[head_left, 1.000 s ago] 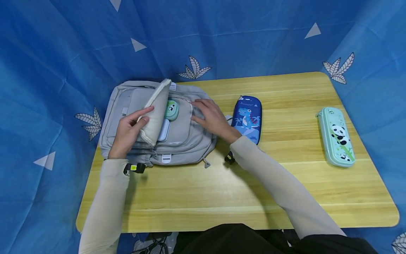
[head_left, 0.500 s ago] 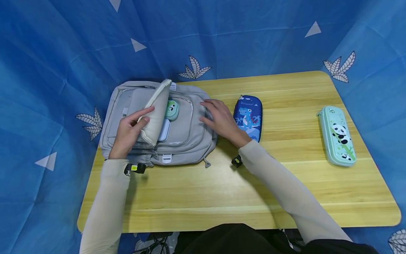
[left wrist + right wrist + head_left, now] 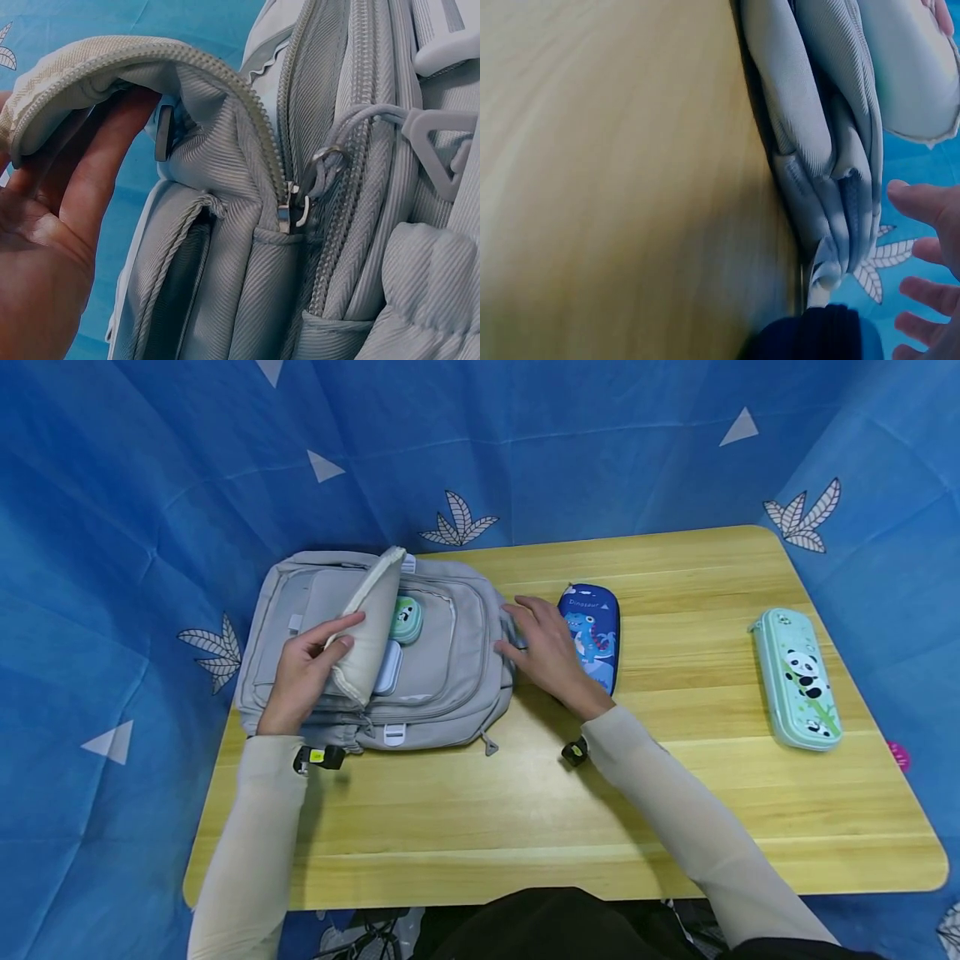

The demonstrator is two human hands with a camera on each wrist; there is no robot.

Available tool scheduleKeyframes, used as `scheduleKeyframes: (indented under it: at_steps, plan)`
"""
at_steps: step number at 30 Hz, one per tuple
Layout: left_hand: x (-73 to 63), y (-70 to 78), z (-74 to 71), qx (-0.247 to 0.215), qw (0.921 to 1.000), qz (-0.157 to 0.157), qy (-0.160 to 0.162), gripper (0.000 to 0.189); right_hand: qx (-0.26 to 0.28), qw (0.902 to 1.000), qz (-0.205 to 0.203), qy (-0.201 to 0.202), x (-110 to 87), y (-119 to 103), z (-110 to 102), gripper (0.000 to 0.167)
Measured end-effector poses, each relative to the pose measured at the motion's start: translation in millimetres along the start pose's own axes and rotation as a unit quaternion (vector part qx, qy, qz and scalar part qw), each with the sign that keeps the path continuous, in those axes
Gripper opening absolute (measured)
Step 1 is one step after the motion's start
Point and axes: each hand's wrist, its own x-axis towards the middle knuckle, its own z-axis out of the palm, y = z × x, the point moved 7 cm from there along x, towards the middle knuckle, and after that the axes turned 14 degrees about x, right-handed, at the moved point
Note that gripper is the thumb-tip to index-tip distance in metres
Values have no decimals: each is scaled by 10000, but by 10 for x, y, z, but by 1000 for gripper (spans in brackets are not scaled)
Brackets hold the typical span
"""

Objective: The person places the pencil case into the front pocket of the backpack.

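Note:
A grey backpack lies on the table at the left in the head view. My left hand holds up the pale-lined flap of its unzipped front pocket, with fingers under the zipper edge in the left wrist view. Inside the pocket show the end of a green panda case and a whitish rounded item. My right hand hovers empty with spread fingers between the backpack's right end and a blue dinosaur pencil case, partly covering the case in the head view.
A mint-green panda pencil case lies at the right of the wooden table. Blue printed cloth hangs behind and at both sides. A zipper pull dangles from the backpack's near right corner.
My right hand has moved right, from over the backpack's pocket to beside the dinosaur pencil case. My left hand keeps its hold on the flap.

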Motion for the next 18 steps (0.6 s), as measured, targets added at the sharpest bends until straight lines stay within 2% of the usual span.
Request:
scheduleKeyframes:
  at_steps: [9, 18]
  plan:
    - [2, -5, 12, -39, 10000, 47, -12, 36, -15, 9997, 252, 64, -142, 125, -83, 66]
    - [-5, 0, 20, -55, 10000, -2, 18, 37, -288, 9967, 586, 489, -297, 262, -248, 67]
